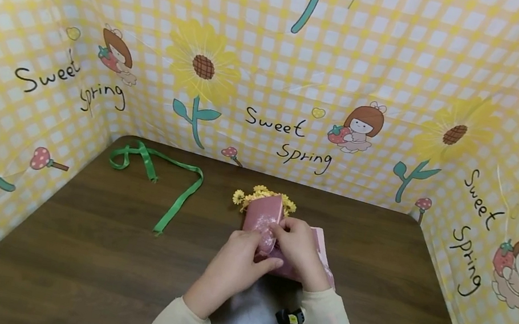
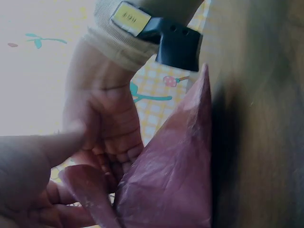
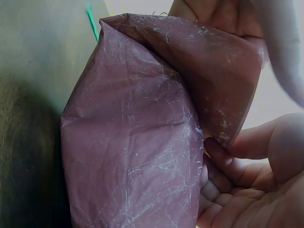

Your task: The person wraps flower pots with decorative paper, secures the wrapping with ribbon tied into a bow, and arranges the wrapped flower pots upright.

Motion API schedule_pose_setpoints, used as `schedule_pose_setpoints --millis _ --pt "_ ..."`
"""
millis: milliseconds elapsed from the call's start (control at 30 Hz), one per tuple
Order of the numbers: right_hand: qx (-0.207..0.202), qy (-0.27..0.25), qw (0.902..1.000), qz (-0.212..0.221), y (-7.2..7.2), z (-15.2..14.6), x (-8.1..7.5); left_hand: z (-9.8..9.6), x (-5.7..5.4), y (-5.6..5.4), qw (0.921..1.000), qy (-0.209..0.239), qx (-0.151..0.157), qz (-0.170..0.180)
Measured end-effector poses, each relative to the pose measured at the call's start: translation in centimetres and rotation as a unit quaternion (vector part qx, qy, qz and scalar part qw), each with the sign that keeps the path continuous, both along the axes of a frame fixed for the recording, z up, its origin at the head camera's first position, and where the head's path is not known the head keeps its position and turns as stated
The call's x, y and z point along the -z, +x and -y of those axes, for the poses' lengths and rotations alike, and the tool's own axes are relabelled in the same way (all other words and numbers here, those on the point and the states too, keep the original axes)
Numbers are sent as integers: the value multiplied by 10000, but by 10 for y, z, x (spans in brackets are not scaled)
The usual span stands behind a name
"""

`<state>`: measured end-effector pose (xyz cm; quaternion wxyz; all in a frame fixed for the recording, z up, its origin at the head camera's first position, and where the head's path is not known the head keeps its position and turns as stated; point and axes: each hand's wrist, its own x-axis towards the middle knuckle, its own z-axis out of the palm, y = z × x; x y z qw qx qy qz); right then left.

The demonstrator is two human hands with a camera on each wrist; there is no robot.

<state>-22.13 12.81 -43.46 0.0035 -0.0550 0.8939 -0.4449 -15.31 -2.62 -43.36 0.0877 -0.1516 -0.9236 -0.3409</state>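
Note:
A bunch of small yellow flowers lies on the dark wooden table, partly covered by pink wrapping paper. My right hand pinches an edge of that paper between thumb and fingers; in the right wrist view the pinched corner of the folded flap shows at the fingertips. From the other side my left hand holds the flap, its fingers partly hidden by the paper and its thumb spread away from it. Creased paper stands between the left hand and the table in the left wrist view. The flower stems are hidden.
A loose green ribbon lies curled at the table's back left. Yellow checked cloth with printed flowers rises behind and at both sides of the table. Each wrist carries a small black camera.

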Motion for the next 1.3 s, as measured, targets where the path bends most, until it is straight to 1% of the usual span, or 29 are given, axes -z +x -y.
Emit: schedule_pose_setpoints --millis 100,200,333,400,533,633,767,833,967,1033,1167,1300 --pt "15 -261 9996 133 0 -1 1 3 -4 -3 9996 117 80 246" --pt "64 -576 9977 343 -1 -3 4 5 -7 -7 9995 107 35 293" --pt "122 -867 9944 591 -3 -5 6 7 -9 -14 9996 -222 -86 153" --pt "114 -933 9933 675 -4 -7 7 7 -9 -16 9991 -390 -90 156" --pt "89 -1100 9899 884 -7 -9 10 7 -12 -20 9974 -677 -3 264" --pt "73 -1385 9835 1160 -9 -11 12 5 -14 -21 9942 -995 11 410" --pt "31 -1698 9750 1433 -11 -13 14 1 -16 -21 9903 -1286 -27 533" --pt "54 -1709 9745 1450 -12 -14 15 -1 -18 -20 9895 -1360 -38 482" --pt "202 -1562 9785 1330 -13 -14 14 -3 -20 -20 9873 -1559 -42 299" --pt "263 -1521 9796 1286 -13 -13 14 -4 -21 -20 9860 -1643 -63 264" --pt "373 -1596 9777 1312 -15 -12 16 -6 -21 -23 9849 -1705 -201 222" --pt "468 -1574 9771 1353 -15 -12 18 -10 -20 -26 9818 -1855 -391 68"
